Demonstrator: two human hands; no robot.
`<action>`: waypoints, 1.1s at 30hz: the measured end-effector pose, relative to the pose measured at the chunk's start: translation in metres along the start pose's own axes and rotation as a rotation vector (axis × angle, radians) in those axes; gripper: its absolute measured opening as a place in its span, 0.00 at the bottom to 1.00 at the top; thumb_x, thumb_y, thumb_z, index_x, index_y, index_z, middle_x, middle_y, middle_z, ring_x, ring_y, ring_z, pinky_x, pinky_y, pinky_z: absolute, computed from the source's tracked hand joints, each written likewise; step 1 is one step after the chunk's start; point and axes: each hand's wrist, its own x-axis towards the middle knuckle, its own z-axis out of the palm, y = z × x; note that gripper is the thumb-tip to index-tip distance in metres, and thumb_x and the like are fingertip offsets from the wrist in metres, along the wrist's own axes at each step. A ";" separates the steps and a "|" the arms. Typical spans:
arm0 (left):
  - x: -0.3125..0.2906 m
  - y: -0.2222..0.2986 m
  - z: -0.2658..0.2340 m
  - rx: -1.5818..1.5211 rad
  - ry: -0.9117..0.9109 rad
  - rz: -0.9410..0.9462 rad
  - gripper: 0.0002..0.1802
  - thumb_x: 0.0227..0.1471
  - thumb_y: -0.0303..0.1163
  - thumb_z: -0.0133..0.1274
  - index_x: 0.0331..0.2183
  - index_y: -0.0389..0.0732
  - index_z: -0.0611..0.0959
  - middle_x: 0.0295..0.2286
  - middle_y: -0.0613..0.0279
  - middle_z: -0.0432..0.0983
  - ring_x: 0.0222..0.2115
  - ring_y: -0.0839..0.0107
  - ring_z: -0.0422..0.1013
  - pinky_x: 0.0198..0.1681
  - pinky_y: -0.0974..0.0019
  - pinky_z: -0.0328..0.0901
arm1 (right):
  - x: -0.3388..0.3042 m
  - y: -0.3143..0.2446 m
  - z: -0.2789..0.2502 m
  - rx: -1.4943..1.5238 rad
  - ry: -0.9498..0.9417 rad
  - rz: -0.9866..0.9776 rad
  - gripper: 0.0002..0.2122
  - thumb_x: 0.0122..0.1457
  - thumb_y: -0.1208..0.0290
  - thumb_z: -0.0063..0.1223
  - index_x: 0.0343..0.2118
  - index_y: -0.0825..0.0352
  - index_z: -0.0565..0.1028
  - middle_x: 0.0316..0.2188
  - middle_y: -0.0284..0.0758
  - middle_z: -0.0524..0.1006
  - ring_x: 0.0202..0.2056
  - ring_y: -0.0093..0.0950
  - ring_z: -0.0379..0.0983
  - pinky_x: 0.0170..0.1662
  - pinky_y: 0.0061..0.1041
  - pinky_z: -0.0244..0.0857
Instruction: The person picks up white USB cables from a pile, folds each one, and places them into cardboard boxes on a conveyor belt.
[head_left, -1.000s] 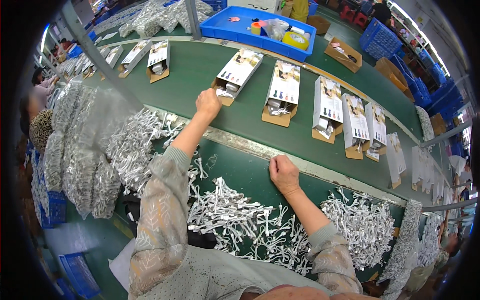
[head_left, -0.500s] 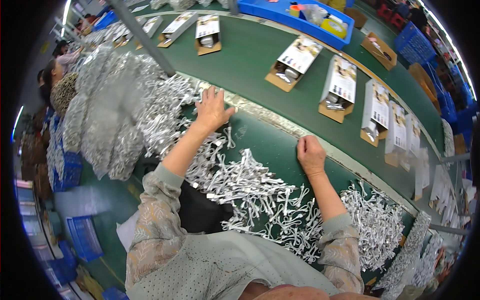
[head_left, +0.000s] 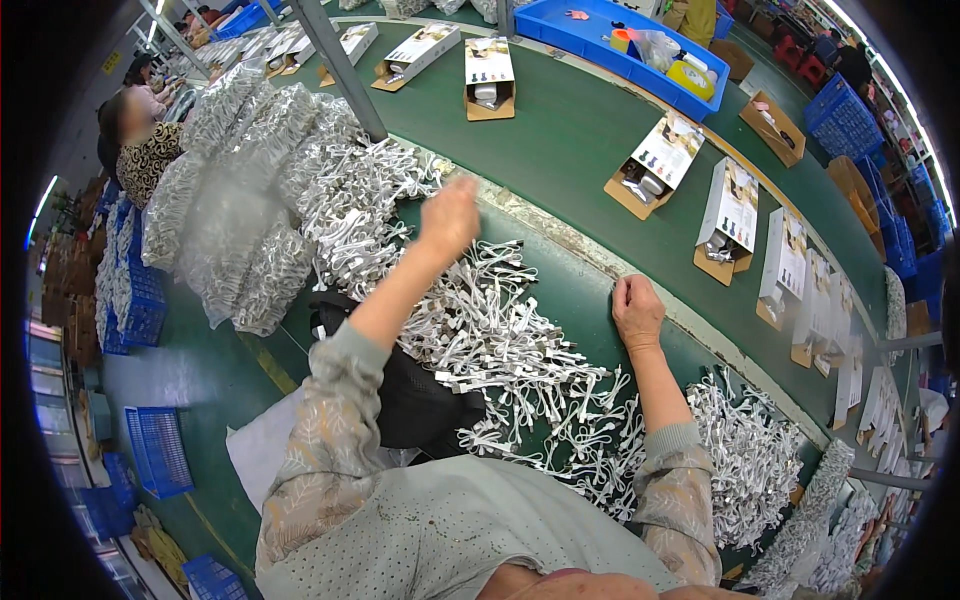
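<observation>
My left hand (head_left: 450, 215) hangs above the far end of the cable heap, beside the conveyor's pale edge. Its fingers look drawn in but are smeared by motion, so I cannot tell whether they hold a cable. White coiled cables (head_left: 500, 335) with plugs lie heaped on the green tabletop in front of me. Close to that same edge rests my right hand (head_left: 638, 312), curled into a fist. Whatever may be inside the fist is hidden. Another cable pile (head_left: 745, 455) lies to the right of my right forearm.
Beyond the edge, white-printed cartons (head_left: 730, 210) with open brown flaps stand on the green conveyor belt (head_left: 560, 130). Bagged cables (head_left: 240, 190) are stacked at left, near a metal post (head_left: 340, 70). A blue tray (head_left: 600, 45) sits across the belt. A person (head_left: 145, 140) is at far left.
My left hand has gone from spread fingers over the cables to a drawn-in, blurred shape. The cartons have travelled rightward along the belt. My right fist stays by the edge. The view has shifted slightly.
</observation>
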 end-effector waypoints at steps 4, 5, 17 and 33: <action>0.012 -0.050 0.030 0.259 0.091 0.099 0.13 0.41 0.21 0.46 0.34 0.37 0.77 0.35 0.49 0.69 0.38 0.51 0.68 0.40 0.52 0.64 | -0.002 -0.001 0.002 0.017 0.012 -0.002 0.05 0.51 0.71 0.52 0.23 0.64 0.68 0.20 0.38 0.70 0.22 0.38 0.70 0.24 0.33 0.64; 0.008 -0.050 0.035 0.157 -0.020 0.103 0.13 0.41 0.21 0.46 0.33 0.37 0.77 0.35 0.48 0.68 0.37 0.49 0.68 0.40 0.51 0.64 | -0.002 -0.001 0.002 0.025 0.014 0.000 0.05 0.51 0.72 0.52 0.23 0.64 0.69 0.20 0.38 0.70 0.22 0.38 0.70 0.24 0.33 0.64; 0.010 -0.009 0.001 -0.882 -0.376 -0.291 0.10 0.47 0.34 0.55 0.22 0.37 0.79 0.15 0.71 0.70 0.15 0.84 0.63 0.17 0.78 0.59 | 0.003 0.001 0.000 0.013 0.009 0.000 0.04 0.50 0.74 0.52 0.23 0.64 0.69 0.21 0.38 0.72 0.23 0.38 0.70 0.25 0.32 0.65; 0.131 0.074 0.116 -0.103 0.147 0.580 0.04 0.43 0.21 0.46 0.27 0.34 0.71 0.31 0.51 0.67 0.31 0.54 0.71 0.33 0.57 0.68 | 0.004 0.000 -0.001 0.049 -0.007 0.018 0.04 0.49 0.75 0.52 0.22 0.65 0.68 0.19 0.38 0.71 0.22 0.37 0.70 0.24 0.32 0.65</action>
